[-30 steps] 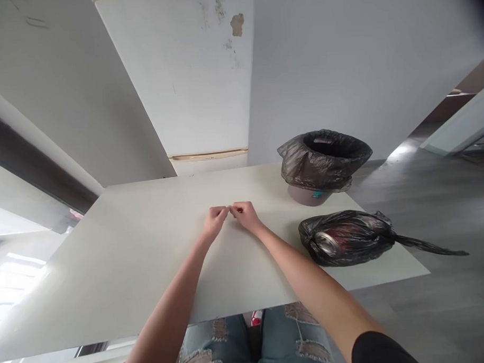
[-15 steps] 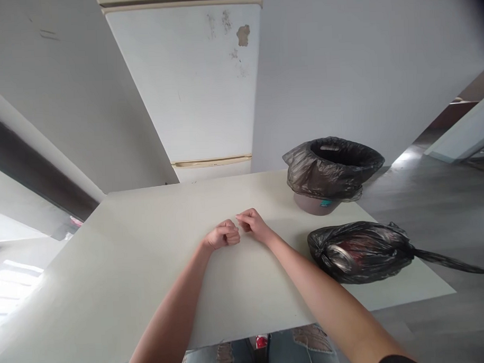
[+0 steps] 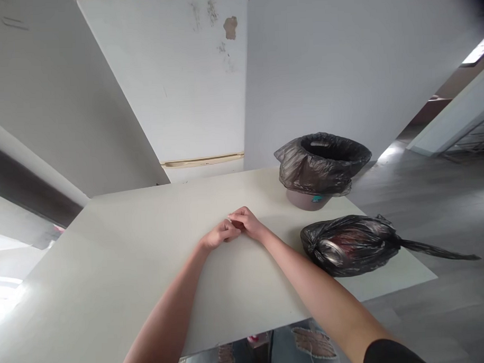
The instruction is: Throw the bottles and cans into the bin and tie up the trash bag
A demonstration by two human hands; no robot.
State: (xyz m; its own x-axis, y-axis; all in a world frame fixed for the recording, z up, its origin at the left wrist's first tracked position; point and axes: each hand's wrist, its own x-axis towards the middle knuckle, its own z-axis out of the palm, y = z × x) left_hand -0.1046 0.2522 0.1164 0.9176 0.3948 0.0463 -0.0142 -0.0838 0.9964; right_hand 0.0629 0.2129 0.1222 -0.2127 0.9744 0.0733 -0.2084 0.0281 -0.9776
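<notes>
My left hand (image 3: 221,233) and my right hand (image 3: 246,221) meet over the middle of the white table (image 3: 150,269). Both have curled fingers, and the fingertips touch or overlap. Nothing shows in either hand, though the inner fingers are partly hidden. To the right of my right forearm lies a knotted black plastic bag (image 3: 351,246), with something red and a round metallic shape showing through it. Behind it stands a brownish bin (image 3: 306,199) lined with an open black bag (image 3: 317,171) folded over its rim.
A white fridge (image 3: 175,83) with worn marks stands beyond the table's far edge, beside a grey wall (image 3: 309,57). The knotted bag's twisted tail reaches past the table's right edge, over the grey floor (image 3: 445,211).
My hands have come together, from slightly apart to touching. The view has shifted, so the fridge, bin and knotted bag appear further left.
</notes>
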